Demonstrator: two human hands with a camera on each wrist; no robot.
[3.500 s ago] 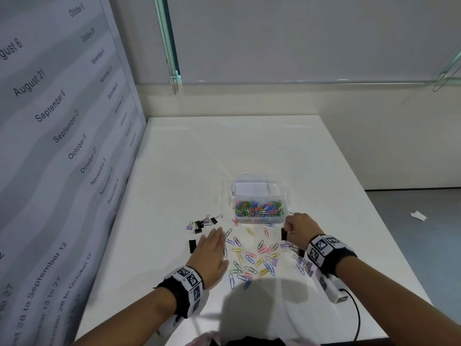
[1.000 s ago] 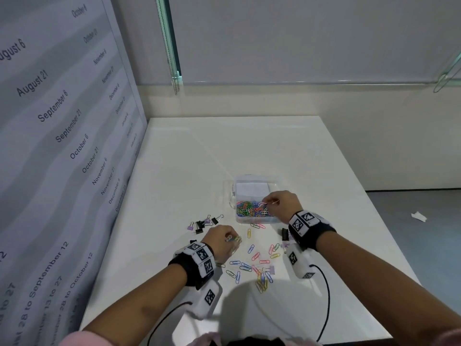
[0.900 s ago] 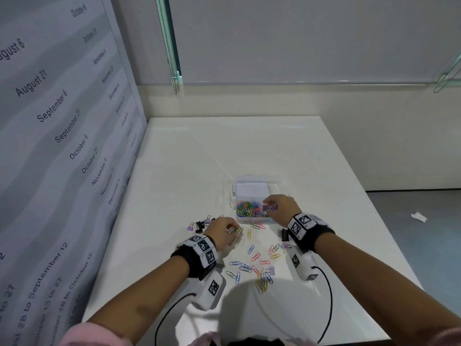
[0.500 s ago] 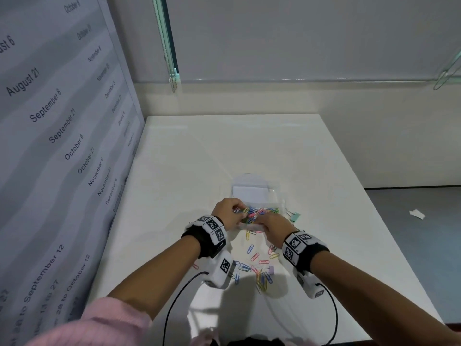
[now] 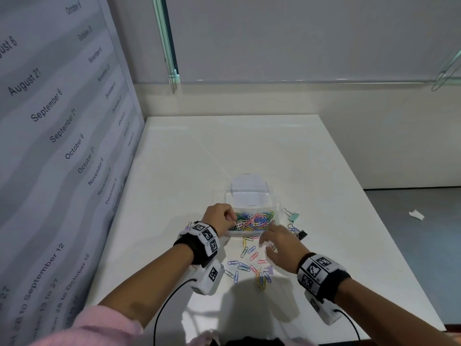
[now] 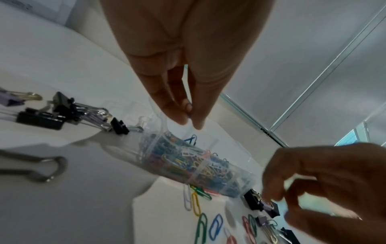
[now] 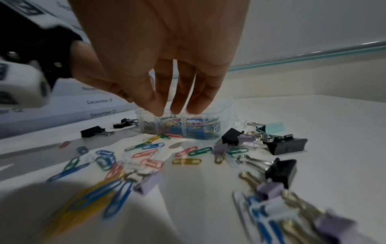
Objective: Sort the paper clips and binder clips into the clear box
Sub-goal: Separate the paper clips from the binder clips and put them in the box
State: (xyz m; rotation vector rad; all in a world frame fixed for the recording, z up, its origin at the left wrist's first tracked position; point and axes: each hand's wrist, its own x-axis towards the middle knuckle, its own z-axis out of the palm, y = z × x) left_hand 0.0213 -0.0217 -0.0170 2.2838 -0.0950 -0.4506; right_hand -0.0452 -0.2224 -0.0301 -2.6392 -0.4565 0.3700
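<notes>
Right hand (image 5: 279, 248): hovering above loose paper clips (image 5: 245, 264), fingers spread and relaxed, gripping nothing.
Left hand (image 5: 219, 218): reaching over the box's left rim, fingertips (image 6: 183, 115) pinched together; whether they are pinching a clip, cannot tell.
Clear box (image 5: 252, 236): thin transparent plastic, near compartment holding coloured wire clips.
Binder clips (image 5: 296, 233): lying just right of the box; others (image 6: 62, 112) left.
Table (image 5: 237, 146): white, glossy, bare beyond the box.

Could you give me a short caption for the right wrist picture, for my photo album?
Right hand, fingers spread, hovers over loose paper clips and binder clips before the clear box.
</notes>
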